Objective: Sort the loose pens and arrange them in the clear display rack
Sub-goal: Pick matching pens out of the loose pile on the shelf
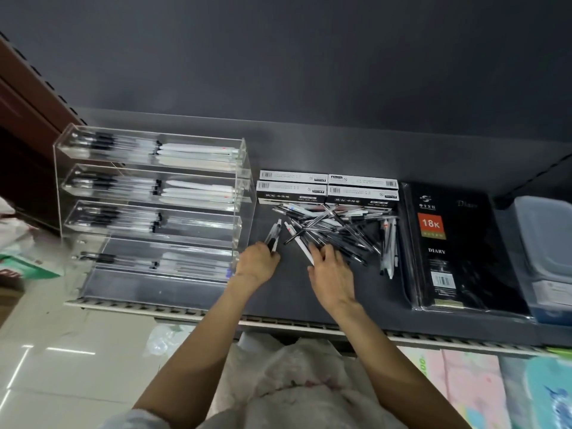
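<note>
1. My left hand [258,261] curls round a couple of clear pens [274,235] with black grips, just left of the pile.
2. My right hand [329,267] pinches one white pen [305,250] at the pile's near edge.
3. The loose pens [337,230] lie crisscrossed on the dark shelf [294,292]: clear-and-black ones mostly, a few white; too tangled to count.
4. Left stands the clear display rack [154,205], four tiers, all holding pens.
5. Behind the pile sit four pen boxes [328,188].
</note>
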Motion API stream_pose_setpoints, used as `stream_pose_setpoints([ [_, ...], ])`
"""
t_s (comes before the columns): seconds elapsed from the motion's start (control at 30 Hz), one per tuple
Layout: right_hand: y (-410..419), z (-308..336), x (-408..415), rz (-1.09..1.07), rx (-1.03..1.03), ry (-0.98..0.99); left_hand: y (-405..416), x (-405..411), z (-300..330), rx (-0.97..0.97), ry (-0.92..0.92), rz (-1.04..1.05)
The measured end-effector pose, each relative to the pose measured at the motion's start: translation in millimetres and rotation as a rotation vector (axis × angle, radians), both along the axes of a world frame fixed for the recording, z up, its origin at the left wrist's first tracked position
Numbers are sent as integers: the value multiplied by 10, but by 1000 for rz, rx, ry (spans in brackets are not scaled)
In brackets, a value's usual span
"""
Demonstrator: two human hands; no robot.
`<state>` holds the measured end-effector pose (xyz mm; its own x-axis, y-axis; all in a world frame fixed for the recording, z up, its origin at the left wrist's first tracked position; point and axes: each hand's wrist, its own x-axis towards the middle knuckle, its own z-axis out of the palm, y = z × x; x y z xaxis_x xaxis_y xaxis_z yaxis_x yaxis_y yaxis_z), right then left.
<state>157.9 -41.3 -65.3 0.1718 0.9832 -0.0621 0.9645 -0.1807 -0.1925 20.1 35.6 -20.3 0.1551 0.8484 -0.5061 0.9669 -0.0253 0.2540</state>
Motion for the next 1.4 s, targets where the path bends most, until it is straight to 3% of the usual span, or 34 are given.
stream_pose_setpoints([
  [0.07,-9,149,13,-16,30,113,-69,-84,234,-135,-285,132],
  [0.13,-17,333,35,-61,143,333,-197,-95,559,-399,-835,348],
  [0.2,-12,568,42,-190,230,714,-290,-72,794,-641,-1260,428],
  [0.27,12,877,43,-366,251,1211,-338,-18,853,-802,-1455,415],
  [0.33,58,1147,84,-470,222,1538,-370,35,820,-853,-1469,390],
  [0.37,77,1239,112,-455,226,1557,-385,49,792,-857,-1443,380],
  [0.53,142,1382,243,-240,274,1202,-460,74,704,-872,-1374,351],
  [0.93,-120,1188,114,-188,136,1230,-572,159,629,-853,-1404,530],
  [1.2,-148,1224,230,-190,20,1232,-590,111,625,-815,-1367,446],
  [1.4,-132,1297,283,-346,243,1274,-660,79,639,-886,-1394,413],
])
